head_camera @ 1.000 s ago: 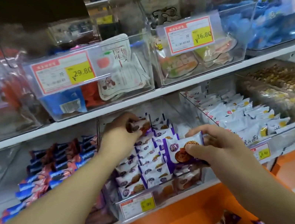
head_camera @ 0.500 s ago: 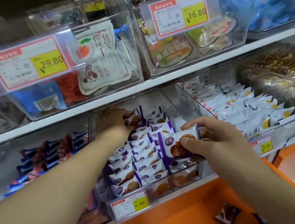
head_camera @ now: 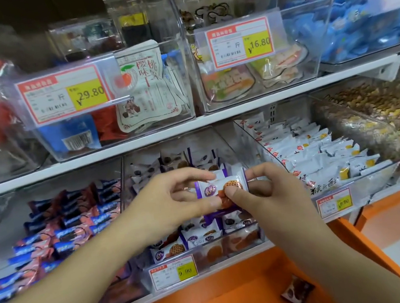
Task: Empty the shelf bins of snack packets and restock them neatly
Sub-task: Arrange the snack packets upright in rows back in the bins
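Both hands [head_camera: 222, 195] pinch one waffle packet [head_camera: 222, 186] above its bin [head_camera: 206, 261] (rows of packets inside).

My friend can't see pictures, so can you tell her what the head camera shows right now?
Two bare hands, left hand and right hand, together pinch a small white-and-purple waffle biscuit packet above a clear plastic shelf bin filled with matching packets. Neighbouring clear bins hold blue-and-pink wrapped bars and white snack packets.
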Motion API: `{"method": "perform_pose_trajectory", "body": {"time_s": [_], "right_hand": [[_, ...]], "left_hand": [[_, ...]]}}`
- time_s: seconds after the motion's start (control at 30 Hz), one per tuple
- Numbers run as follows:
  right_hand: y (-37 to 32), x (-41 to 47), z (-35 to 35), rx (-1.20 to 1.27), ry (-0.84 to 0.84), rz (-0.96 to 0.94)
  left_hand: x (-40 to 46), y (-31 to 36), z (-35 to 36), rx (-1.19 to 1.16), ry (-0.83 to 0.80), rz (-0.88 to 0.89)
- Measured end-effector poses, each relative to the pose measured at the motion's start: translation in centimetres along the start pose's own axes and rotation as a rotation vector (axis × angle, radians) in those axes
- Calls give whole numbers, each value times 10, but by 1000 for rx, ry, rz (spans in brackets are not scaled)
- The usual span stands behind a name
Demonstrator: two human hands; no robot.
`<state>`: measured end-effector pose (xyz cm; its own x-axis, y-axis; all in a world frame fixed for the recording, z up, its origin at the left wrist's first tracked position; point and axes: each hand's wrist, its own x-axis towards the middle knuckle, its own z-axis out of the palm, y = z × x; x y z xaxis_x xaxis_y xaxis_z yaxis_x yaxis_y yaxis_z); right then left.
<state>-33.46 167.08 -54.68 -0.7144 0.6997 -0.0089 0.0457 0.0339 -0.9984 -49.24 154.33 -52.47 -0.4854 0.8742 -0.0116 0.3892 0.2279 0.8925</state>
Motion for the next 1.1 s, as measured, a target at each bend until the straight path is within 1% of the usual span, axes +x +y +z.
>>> {"method": "perform_pose_trajectory", "body": {"time_s": [0.03, 0.1, 0.17, 0.23, 0.3, 0.37, 0.4, 0.47, 0.53, 0.63, 0.77, 0.83, 1.0, 1.1], "right_hand": [[1, 0, 2, -12, 0, -6], [5, 2, 3, -87, 14, -51], [10, 5, -1, -251, 50, -154], [12, 6, -7, -483, 73, -276], [15, 7, -11, -673, 65, -366], [21, 8, -11, -781, 25, -351], [24, 9, -11, -814, 3, -325], [29, 10, -12, -843, 6, -310], [30, 13, -12, -817, 24, -344], [31, 14, -14, -779, 8, -356], [32, 13, -19, -802, -19, -301], [32, 13, -20, -791, -31, -293], [33, 13, -22, -774, -50, -279], [32, 13, -22, -758, -64, -283]], "left_hand": [[-2, 0, 1, 17, -5, -2], [-1, -4, 0, 51, 47, -5], [5, -10, -4, 109, 137, -6], [14, -18, -12, 176, 247, -23], [26, -26, -22, 338, 337, -64], [41, -33, -27, 553, 394, -97], [49, -37, -27, 621, 425, -102], [66, -47, -26, 653, 460, -94], [82, -64, -27, 686, 481, -67], [98, -91, -29, 858, 483, -64], [103, -98, -26, 980, 406, -94], [103, -96, -23, 1027, 395, -102], [97, -92, -23, 926, 423, -141], [84, -82, -22, 849, 413, -107]]}}
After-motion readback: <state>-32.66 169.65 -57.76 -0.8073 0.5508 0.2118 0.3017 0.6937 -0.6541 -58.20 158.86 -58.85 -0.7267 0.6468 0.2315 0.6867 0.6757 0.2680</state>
